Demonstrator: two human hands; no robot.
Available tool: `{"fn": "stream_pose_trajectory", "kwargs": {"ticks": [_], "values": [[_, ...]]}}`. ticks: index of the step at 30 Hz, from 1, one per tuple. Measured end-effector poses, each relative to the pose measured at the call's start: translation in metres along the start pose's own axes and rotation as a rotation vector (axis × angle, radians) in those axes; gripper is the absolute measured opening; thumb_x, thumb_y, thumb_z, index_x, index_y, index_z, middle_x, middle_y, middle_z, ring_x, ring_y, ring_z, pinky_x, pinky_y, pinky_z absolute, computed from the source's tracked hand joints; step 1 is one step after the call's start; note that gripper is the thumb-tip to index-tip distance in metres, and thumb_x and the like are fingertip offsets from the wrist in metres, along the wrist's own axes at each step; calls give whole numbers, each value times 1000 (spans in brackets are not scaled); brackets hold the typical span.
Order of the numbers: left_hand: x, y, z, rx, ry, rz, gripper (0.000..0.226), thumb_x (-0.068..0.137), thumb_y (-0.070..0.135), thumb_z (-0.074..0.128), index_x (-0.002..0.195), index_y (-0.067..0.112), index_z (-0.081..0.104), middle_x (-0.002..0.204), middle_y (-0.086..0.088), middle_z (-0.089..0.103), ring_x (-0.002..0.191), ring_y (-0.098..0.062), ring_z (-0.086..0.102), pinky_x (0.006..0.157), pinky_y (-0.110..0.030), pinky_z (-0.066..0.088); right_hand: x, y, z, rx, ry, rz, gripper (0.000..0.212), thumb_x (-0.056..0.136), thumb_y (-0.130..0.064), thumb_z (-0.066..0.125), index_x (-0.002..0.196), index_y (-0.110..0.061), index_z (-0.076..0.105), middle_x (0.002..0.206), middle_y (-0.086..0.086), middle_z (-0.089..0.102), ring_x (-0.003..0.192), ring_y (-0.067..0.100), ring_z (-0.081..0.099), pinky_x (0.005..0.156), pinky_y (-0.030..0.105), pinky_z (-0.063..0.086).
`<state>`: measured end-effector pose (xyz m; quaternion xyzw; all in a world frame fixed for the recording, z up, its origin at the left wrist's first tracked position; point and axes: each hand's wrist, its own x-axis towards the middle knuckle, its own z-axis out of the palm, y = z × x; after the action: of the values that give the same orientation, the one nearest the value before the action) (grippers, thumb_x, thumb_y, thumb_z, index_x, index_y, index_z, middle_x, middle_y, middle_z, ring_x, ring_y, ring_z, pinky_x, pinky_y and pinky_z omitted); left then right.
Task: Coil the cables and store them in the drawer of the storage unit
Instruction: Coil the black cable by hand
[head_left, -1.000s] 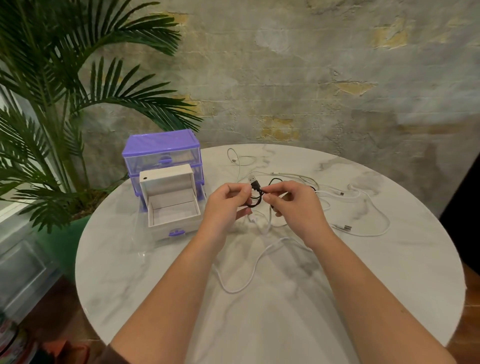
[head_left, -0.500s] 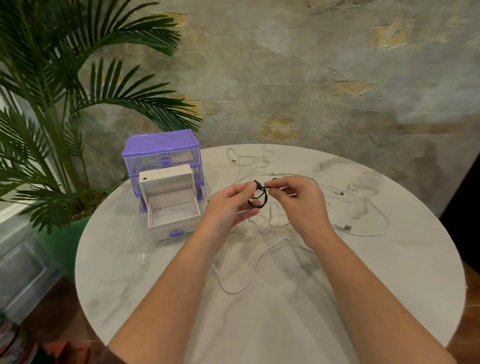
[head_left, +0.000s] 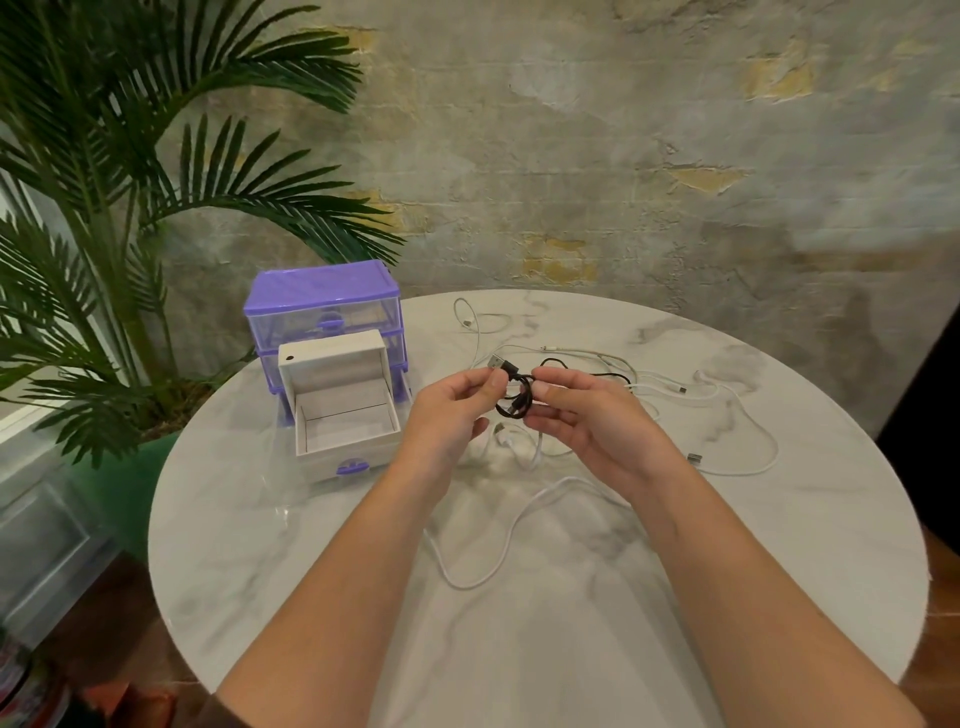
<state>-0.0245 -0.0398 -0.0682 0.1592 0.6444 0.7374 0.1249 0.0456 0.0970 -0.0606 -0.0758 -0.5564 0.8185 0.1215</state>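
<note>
A short black cable (head_left: 515, 399) hangs as a small coil between my two hands above the table's middle, its USB plug sticking up at the left. My left hand (head_left: 451, 422) pinches the coil from the left and my right hand (head_left: 584, 425) pinches it from the right. A loose tail of the black cable trails right over the table. Several white cables (head_left: 727, 415) lie uncoiled under and behind my hands. The purple storage unit (head_left: 322, 306) stands at the table's left, its bottom drawer (head_left: 347, 423) pulled out and empty.
The round marble table (head_left: 779, 545) fills the view. One white cable (head_left: 498, 545) loops toward the near side between my forearms. A palm plant (head_left: 130, 208) in a green pot stands left of the table, beside the unit. A rough wall is behind.
The black coil has been turned between my fingers and looks tighter. The USB plug now points up at the left again. Both hands stay in the same place.
</note>
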Motion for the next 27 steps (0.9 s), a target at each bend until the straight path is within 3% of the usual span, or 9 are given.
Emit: {"fn": "stream_pose_trajectory", "kwargs": {"ticks": [4, 8, 13, 17, 21, 27], "values": [[2, -3, 1, -14, 14, 34, 17, 90, 24, 66, 103, 14, 70, 90, 1, 67, 78, -2, 61, 64, -12, 49, 1, 0, 1, 92, -29, 32, 20, 88, 4, 58, 107, -4, 61, 89, 11, 72, 80, 23, 69, 73, 28, 59], [3, -4, 2, -37, 28, 80, 12, 90, 18, 66, 99, 11, 70, 92, -6, 67, 73, -2, 65, 68, -14, 53, 1, 1, 2, 46, -51, 26, 27, 85, 6, 62, 111, -4, 61, 91, 9, 70, 86, 20, 68, 82, 28, 57], [2, -5, 3, -32, 11, 89, 20, 90, 16, 66, 106, 4, 69, 97, -11, 67, 72, -4, 65, 71, -15, 55, 1, 4, 1, 3, -23, 56, 32, 85, 8, 62, 117, 5, 61, 105, 16, 68, 90, 20, 68, 81, 25, 58], [1, -3, 5, -31, -12, 82, 19, 90, 17, 66, 105, 6, 69, 96, -9, 67, 75, -5, 65, 72, -19, 57, 2, 4, 0, 82, 20, 83, 27, 86, 4, 64, 110, -6, 63, 95, 9, 70, 74, 15, 64, 81, 29, 56], [0, -1, 4, -38, -25, 56, 20, 91, 19, 65, 106, 5, 68, 93, -6, 67, 73, -2, 66, 68, -18, 55, 2, 3, 4, 134, 6, 32, 26, 86, 8, 61, 104, -10, 60, 90, 10, 66, 79, 19, 65, 85, 32, 54], [-2, -2, 5, -59, -79, -2, 24, 93, 23, 62, 110, 6, 67, 87, -1, 70, 76, -7, 65, 73, -20, 55, 2, 1, 7, 126, 28, 34, 34, 85, 3, 58, 110, -20, 57, 81, 0, 68, 70, 13, 61, 65, 27, 35]]}}
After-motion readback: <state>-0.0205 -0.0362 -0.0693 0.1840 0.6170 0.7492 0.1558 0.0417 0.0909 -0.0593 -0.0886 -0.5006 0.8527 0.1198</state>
